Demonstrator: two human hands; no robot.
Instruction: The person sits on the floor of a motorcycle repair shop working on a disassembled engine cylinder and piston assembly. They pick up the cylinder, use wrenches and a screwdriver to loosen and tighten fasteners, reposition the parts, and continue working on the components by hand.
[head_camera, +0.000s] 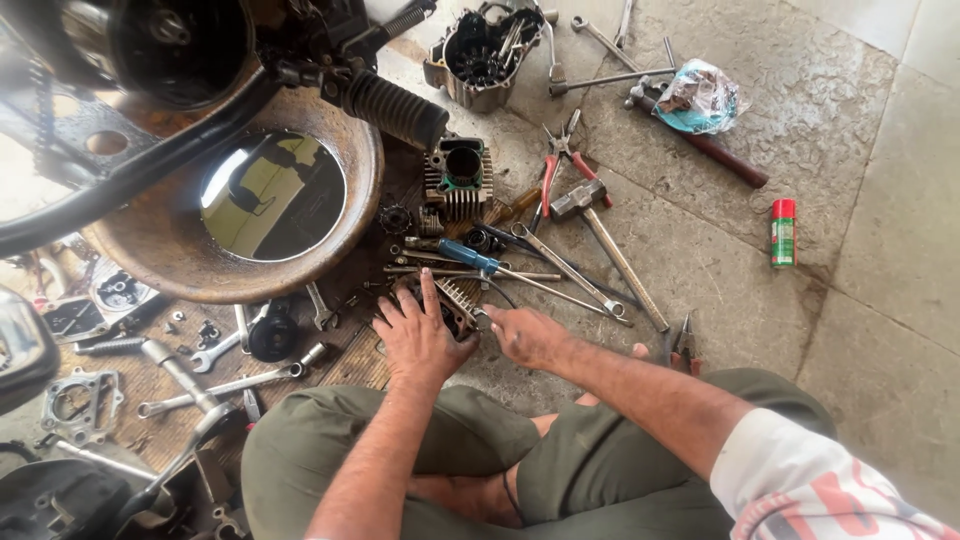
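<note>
Fig.: seated on floor, knees drawn in, both hands on a finned engine part (455, 303) (prob. cyl. head) lying near centre, just in front of knees. Left hand (420, 335) spread flat over part, fingers apart, pressing down, not clamped round it. Right hand (525, 335) closed at part's right edge, fingers curled; whether pinching a small fastener or tool tip cannot be told, hidden by knuckles.

Risks, as judged: part could skid or tip on greasy floor if left-hand pressure slips; sharp fins could nick fingers; small loose bits at left could roll off and get lost; grit from floor could get into open bores; bare feet close to heavy tools.

Count, visible items:
- finned cylinder block (459, 178), far of hands: 1
- rusty pan w/ dark oil (240, 200), far left: 1
- open engine case (480, 55), far centre: 1
- hammers: 2, one (600, 235) right of centre, one w/ red-brown handle (715, 150) far right
- red-handled pliers (560, 160): 1
- blue-handled screwdriver (470, 255): 1
- green spray can w/ red cap (783, 232), right: 1
- crumpled plastic bag (700, 95): 1
- spanners: several at near left and far centre, exact no. unclear
- gasket (80, 400), near left: 1
</note>
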